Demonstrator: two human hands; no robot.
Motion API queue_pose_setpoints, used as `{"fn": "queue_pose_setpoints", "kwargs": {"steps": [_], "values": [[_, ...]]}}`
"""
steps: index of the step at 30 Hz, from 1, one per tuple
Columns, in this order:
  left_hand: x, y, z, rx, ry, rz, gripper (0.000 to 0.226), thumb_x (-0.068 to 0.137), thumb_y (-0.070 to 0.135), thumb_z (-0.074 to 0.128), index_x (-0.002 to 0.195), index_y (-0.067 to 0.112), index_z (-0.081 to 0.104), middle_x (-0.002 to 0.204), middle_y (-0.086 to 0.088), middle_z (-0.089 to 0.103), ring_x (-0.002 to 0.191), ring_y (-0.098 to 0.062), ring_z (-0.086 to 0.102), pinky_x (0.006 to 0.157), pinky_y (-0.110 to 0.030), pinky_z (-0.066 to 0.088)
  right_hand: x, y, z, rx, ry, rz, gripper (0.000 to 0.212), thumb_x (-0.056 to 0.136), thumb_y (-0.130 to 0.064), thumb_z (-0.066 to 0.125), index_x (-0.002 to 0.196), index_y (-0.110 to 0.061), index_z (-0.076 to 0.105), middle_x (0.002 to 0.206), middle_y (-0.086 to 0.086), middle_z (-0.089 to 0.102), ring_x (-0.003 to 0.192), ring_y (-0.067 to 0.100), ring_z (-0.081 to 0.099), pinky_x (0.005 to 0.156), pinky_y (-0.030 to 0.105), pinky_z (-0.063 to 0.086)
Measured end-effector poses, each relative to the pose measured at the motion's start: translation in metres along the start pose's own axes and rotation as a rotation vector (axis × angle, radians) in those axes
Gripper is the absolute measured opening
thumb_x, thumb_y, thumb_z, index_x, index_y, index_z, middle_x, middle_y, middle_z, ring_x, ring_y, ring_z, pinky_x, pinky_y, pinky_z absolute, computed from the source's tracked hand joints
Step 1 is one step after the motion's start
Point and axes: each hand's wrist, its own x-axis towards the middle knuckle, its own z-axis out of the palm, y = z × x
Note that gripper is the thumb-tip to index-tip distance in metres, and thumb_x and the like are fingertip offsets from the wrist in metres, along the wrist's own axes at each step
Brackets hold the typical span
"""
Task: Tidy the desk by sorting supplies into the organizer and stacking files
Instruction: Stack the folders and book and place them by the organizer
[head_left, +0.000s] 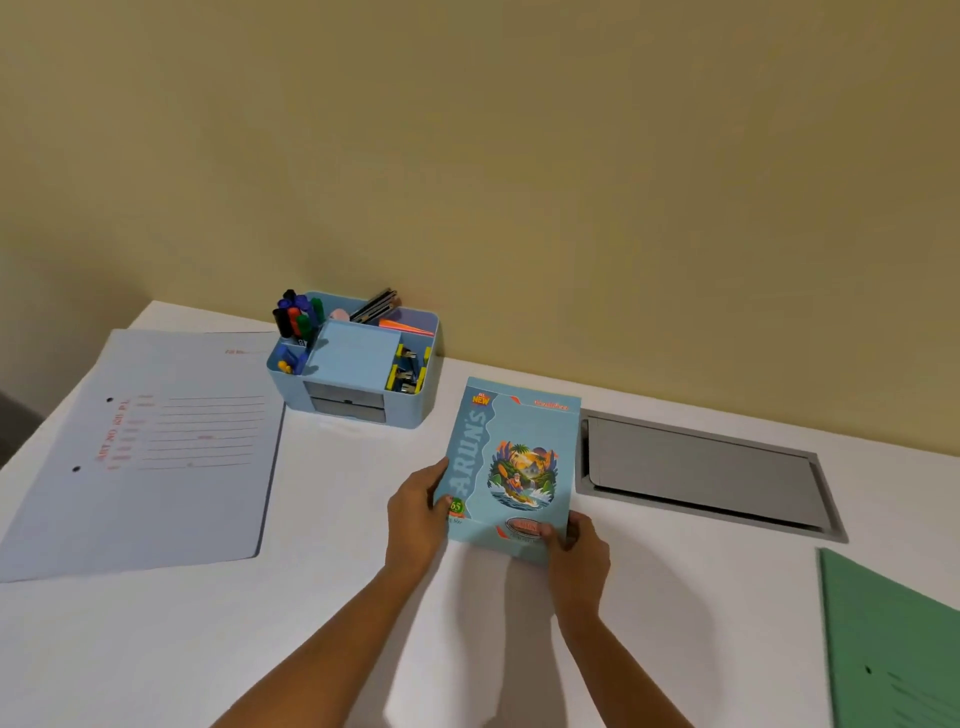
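On the left of the white desk (337, 519) a pale lavender file (150, 447) lies flat, with red print and two punch holes. Just beside its far right corner stands the blue organizer (402, 410), near the wall. It holds markers (296, 317) at the back left, pencils (375, 305) behind, a light blue note pad (350, 356) in the middle and binder clips (407, 369) on the right.

In front of it, at the centre, the left hand (415, 514) grips the left edge of a blue notebook (511, 467), thumb on the cover. The right hand (576, 551) pinches its near right corner. The notebook is face up, and a shadow falls below its near edge.

Just right of the notebook a grey hatch (701, 473) is set into the desk. A green file (893, 639) lies at the near right edge.
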Motion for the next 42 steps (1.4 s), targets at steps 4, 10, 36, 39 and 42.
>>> {"fn": "queue_pose_setpoints", "kwargs": {"steps": [4,10,36,39,42], "values": [[0.029,-0.013,0.013,0.150,-0.020,0.037,0.042,0.081,0.009,0.059,0.122,0.016,0.061,0.122,0.004,0.062,0.109,-0.022,0.059,0.094,-0.038,0.050,0.031,-0.004,0.013,-0.066,0.067,-0.063,0.025,0.080,-0.015,0.073,0.101,-0.010,0.061,0.093,0.009,0.060,0.090,0.030,0.051,0.078,0.040,0.046],[0.044,-0.015,0.034,0.382,-0.087,0.037,0.054,0.090,0.014,0.057,0.141,0.015,0.040,0.151,-0.005,0.032,0.130,-0.027,0.031,0.109,-0.031,0.027,0.054,-0.013,0.017,-0.114,0.088,-0.085,0.039,0.075,-0.009,0.077,0.108,-0.006,0.056,0.103,0.011,0.056,0.095,0.024,0.047,0.080,0.035,0.045],[-0.051,-0.086,-0.232,0.407,0.635,-0.367,0.042,0.090,0.010,0.056,0.130,-0.004,0.048,0.144,-0.022,0.038,0.132,-0.039,0.035,0.109,-0.052,0.029,-0.122,-0.076,0.106,0.091,-0.437,-0.283,0.031,0.083,-0.008,0.064,0.091,-0.037,0.055,0.092,-0.004,0.065,0.075,0.008,0.059,0.076,0.020,0.049],[-0.051,-0.088,-0.255,0.428,0.634,-0.410,0.048,0.089,0.011,0.059,0.131,-0.007,0.045,0.146,-0.022,0.035,0.136,-0.039,0.029,0.110,-0.051,0.026,-0.129,-0.094,0.126,0.011,-0.622,-0.199,0.025,0.088,-0.015,0.060,0.110,-0.027,0.062,0.105,-0.007,0.065,0.085,0.002,0.060,0.084,0.014,0.046],[-0.050,-0.083,-0.268,0.423,0.642,-0.437,0.043,0.088,0.009,0.060,0.124,-0.011,0.046,0.136,-0.026,0.042,0.128,-0.041,0.034,0.105,-0.051,0.031,-0.133,-0.103,0.143,-0.066,-0.701,-0.165,0.031,0.086,-0.024,0.057,0.117,-0.031,0.060,0.110,-0.011,0.065,0.094,0.002,0.061,0.091,0.019,0.047]]}}
